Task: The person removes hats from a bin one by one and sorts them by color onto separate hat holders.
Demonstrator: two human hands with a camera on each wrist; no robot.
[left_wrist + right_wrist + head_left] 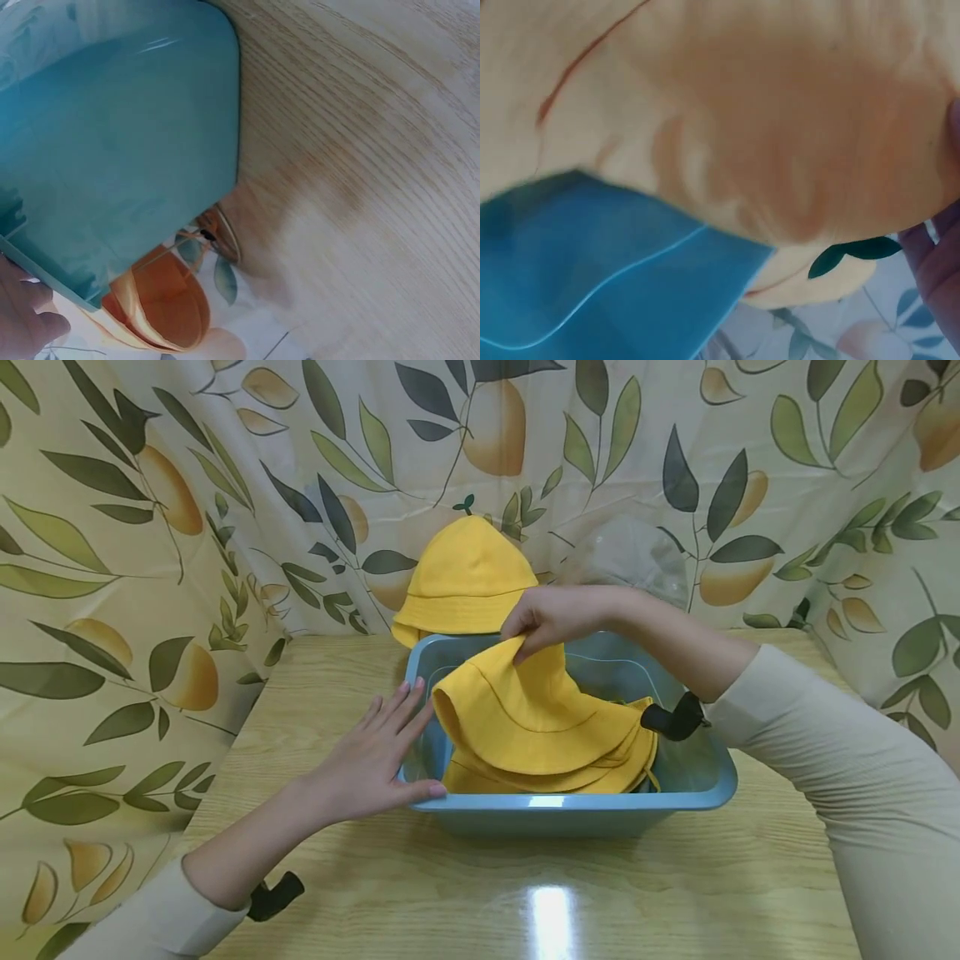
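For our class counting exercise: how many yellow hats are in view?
3 at least: a back hat behind the blue bin, a held hat in the right hand, and a lower hat beneath it in the bin. More may be hidden underneath.

The left fingers (403, 708) stretch out straight, thumb apart; the right fingers (516, 622) pinch downward.

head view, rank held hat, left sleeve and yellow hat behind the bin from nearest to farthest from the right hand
1. Held hat: in the right hand, at the bin.
2. Yellow hat: behind the bin, to that hand's left.
3. Left sleeve: near left, on the other arm.
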